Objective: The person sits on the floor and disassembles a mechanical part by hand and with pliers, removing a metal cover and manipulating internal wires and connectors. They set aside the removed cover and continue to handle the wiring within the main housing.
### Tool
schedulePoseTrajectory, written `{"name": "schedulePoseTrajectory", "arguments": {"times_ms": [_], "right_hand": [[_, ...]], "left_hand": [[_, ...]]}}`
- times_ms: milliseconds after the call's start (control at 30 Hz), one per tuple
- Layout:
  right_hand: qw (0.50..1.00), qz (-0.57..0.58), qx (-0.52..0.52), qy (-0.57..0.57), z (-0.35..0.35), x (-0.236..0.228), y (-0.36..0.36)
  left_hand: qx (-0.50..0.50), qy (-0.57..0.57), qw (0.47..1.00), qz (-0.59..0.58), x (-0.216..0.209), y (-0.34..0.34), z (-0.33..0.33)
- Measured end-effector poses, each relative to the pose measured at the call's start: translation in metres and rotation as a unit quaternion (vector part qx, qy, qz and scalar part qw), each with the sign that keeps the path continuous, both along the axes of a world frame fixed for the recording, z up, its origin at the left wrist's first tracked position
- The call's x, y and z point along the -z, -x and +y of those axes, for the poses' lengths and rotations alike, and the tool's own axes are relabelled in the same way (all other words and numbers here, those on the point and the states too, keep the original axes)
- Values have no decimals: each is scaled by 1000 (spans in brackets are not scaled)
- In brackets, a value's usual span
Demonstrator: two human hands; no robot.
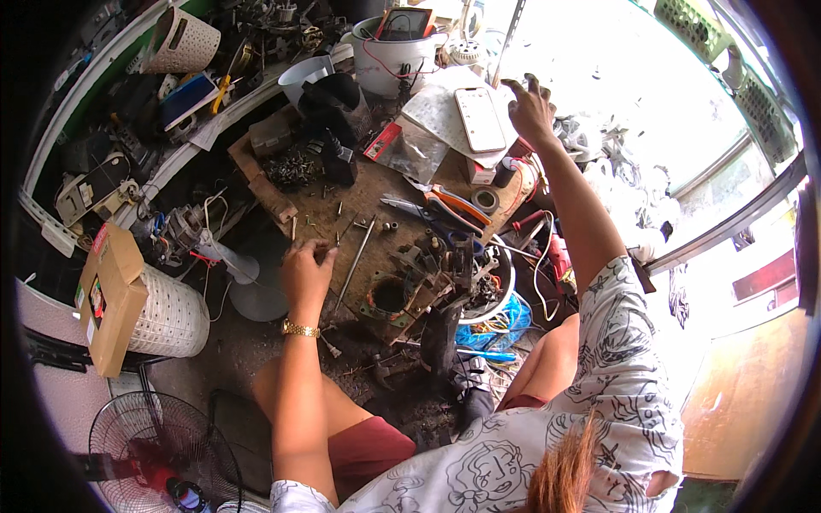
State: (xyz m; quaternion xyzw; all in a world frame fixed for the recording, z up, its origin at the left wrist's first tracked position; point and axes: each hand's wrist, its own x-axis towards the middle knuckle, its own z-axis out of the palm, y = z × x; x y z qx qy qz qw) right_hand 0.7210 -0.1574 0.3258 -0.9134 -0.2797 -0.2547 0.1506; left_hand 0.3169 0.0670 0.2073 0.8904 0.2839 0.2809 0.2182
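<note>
Small part [339, 208] could get lost if your left hand [307, 269], grip unclear from here, knocks it; right hand [532, 109] fingers apart.

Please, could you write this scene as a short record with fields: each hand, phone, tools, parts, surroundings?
Left hand: over the near left edge of the wooden table; grip on any small part unclear
Right hand: raised beyond the phone, fingers spread, apparently empty
Phone: face up, screen lit
Tools: orange-handled pliers
Parts: dark metal housing with round opening
Surroundings: wire-caged fan, lower left
</note>
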Motion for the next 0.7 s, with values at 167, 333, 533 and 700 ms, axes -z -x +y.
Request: {"name": "schedulePoseTrajectory", "arguments": {"times_ms": [167, 333, 533, 700], "right_hand": [[997, -15, -34, -74, -12, 4, 17], [981, -40, -91, -164, -22, 19, 59], [951, 35, -193, -241, -24, 25, 138], [996, -17, -68, -55, -11, 10, 109]], "left_hand": [[-23, -27, 999, 17, -2, -8, -6], [-48, -9, 996, 81, -13, -16, -6], [-62, 93, 991, -72, -35, -15, -8], [47, 242, 935, -254, -46, 11, -38]]}}
